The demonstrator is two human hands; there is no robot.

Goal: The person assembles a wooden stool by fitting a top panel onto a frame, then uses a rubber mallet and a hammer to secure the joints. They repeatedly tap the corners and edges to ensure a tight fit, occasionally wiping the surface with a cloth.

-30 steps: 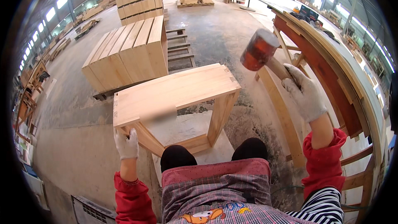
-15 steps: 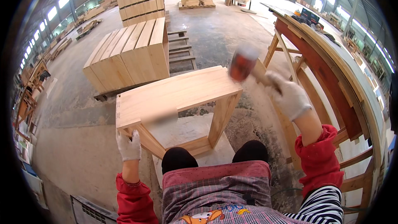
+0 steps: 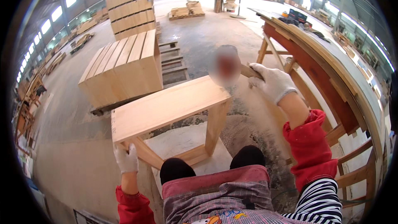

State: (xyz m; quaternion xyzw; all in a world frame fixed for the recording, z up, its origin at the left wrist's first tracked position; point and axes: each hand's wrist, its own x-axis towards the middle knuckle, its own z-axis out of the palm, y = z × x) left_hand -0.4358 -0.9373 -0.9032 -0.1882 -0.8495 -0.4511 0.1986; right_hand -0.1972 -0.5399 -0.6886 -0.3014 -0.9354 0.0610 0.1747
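Note:
A pale wooden box frame (image 3: 168, 107) stands upright before my knees, its broad top board facing up and its inside open. At its near left corner, my gloved left hand (image 3: 127, 159) is closed round the edge below the top board. My gloved right hand (image 3: 274, 84) grips the wooden handle of a mallet (image 3: 227, 65). The mallet's reddish head is smeared by motion and shows over the far right end of the top board. Whether it touches the wood I cannot tell.
Similar wooden boxes (image 3: 124, 72) stand in a row on a pallet at the far left, with a taller stack (image 3: 132, 14) behind. A long workbench (image 3: 311, 64) with tools runs along my right. A pale sheet (image 3: 182, 135) lies under the frame.
My right hand has brought the mallet leftward, over the frame's right end. My left hand keeps its hold on the corner. The whole view has shifted slightly.

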